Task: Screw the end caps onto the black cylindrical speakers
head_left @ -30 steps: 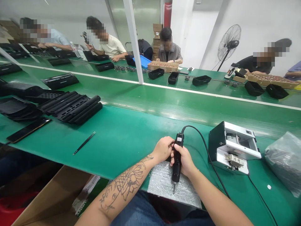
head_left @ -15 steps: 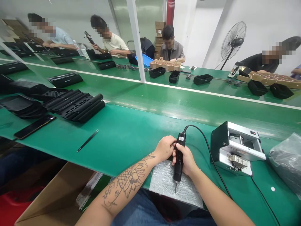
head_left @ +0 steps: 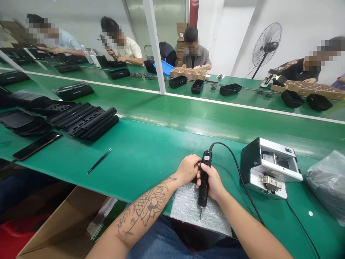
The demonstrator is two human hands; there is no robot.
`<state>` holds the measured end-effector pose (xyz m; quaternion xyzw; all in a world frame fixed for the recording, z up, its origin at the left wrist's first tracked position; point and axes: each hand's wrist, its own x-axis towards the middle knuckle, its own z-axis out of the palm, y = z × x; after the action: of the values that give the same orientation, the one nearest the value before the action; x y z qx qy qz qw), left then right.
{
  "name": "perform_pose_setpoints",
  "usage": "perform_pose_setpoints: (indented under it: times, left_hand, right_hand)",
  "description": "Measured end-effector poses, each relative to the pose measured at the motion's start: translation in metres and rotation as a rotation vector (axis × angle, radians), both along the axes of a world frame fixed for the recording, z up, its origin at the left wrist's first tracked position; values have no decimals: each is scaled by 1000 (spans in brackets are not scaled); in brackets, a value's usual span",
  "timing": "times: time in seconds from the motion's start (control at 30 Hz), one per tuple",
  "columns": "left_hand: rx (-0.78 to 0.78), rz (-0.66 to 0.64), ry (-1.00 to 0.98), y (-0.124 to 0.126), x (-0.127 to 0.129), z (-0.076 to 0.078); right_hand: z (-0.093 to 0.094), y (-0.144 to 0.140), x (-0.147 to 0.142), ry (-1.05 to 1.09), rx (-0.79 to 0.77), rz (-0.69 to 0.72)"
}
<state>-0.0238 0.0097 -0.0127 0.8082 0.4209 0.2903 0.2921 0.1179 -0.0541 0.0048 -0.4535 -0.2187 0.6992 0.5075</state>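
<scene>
A black electric screwdriver (head_left: 205, 180) is in my right hand (head_left: 215, 182), the fingers wrapped round its body. Its thin bit points down and toward me, over a sheet of bubble wrap (head_left: 185, 207) at the table's near edge. My left hand (head_left: 188, 168) is closed, with its curled fingertips against or just behind the upper part of the screwdriver. Whatever those fingers hold is hidden by the tool. From the top of the screwdriver a black cord (head_left: 234, 162) loops right and runs back toward me.
Right of my hands stands a black-and-white machine (head_left: 272, 172), then a clear plastic bag (head_left: 329, 183). Tweezers (head_left: 99, 161), a phone (head_left: 37, 145) and stacked black plastic parts (head_left: 86, 120) lie to the left. Several people work across the green belt (head_left: 140, 102), near black housings (head_left: 230, 89).
My hands and the screwdriver hold nearly the same pose. The view has shifted slightly. Across the belt, the person at far right has raised a hand.
</scene>
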Motion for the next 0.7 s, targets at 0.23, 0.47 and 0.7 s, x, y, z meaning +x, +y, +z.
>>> perform_pose_setpoints:
  times: [0.23,0.47,0.7]
  left_hand:
    - [6,2,-3,0,0,-1]
    - [0,-6,-3,0,-1,-2]
    - [5,-1,2,1,1,-3]
  right_hand:
    - [0,1,0,2,5,6]
    - [-1,0,1,-1,-3,6]
    - [0,0,0,-4,-4,1]
